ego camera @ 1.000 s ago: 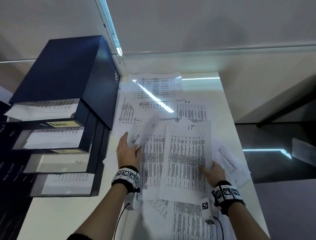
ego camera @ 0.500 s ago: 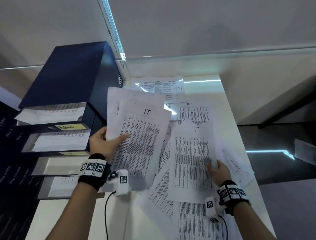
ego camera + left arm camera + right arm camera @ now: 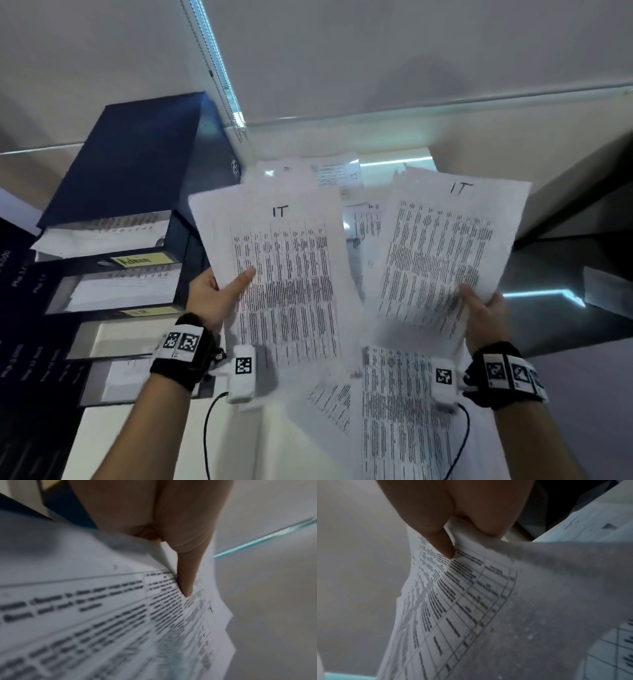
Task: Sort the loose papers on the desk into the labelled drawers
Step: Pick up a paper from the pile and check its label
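Left IT sheet (image 3: pixel 284 274) pinched by left hand (image 3: pixel 212 298), right IT sheet (image 3: pixel 442 253) by right hand (image 3: pixel 486 315)

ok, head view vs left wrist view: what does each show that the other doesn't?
Head only: the handwritten IT heading on the left hand's sheet, the right hand holding a second white printed sheet, and the dark blue drawer unit's yellow labels.
Left wrist only: the thumb pad pressing the table print close up.
Both: the left hand gripping its white printed sheet.
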A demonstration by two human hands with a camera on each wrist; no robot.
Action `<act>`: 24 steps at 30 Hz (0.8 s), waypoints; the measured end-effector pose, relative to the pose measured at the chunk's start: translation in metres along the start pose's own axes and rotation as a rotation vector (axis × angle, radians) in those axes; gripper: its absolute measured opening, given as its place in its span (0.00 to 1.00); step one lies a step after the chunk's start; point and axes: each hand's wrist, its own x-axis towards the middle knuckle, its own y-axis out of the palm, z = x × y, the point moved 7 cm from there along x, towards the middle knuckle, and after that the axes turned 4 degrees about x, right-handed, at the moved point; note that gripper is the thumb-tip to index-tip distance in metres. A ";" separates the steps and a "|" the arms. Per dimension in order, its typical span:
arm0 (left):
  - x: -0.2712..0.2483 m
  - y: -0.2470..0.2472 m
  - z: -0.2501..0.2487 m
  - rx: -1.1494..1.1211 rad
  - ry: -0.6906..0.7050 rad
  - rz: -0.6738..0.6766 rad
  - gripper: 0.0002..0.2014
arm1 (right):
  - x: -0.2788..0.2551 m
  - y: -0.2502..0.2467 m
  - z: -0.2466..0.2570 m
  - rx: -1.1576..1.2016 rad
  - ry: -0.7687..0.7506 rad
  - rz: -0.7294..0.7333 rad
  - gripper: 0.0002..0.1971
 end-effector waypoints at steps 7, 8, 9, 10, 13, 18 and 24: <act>-0.027 0.037 0.108 0.335 -0.328 0.089 0.37 | -0.016 -0.004 -0.003 -0.043 0.116 0.155 0.02; -0.029 0.042 0.120 0.322 -0.375 0.110 0.38 | -0.021 0.004 -0.010 -0.143 0.113 0.199 0.02; -0.033 0.045 0.129 0.306 -0.428 0.110 0.36 | -0.028 0.015 -0.019 -0.241 0.111 0.252 0.04; -0.036 0.048 0.136 0.296 -0.467 0.112 0.34 | -0.035 0.026 -0.031 -0.331 0.117 0.314 0.06; -0.028 0.053 0.190 0.188 -0.597 0.117 0.40 | -0.058 0.061 -0.073 -0.639 0.128 0.474 0.14; -0.055 0.067 0.178 0.128 -0.632 0.194 0.56 | -0.095 0.110 -0.120 -0.914 0.027 0.661 0.23; -0.060 0.062 0.121 0.289 -0.388 0.201 0.41 | -0.087 0.115 -0.102 -0.712 0.019 0.618 0.37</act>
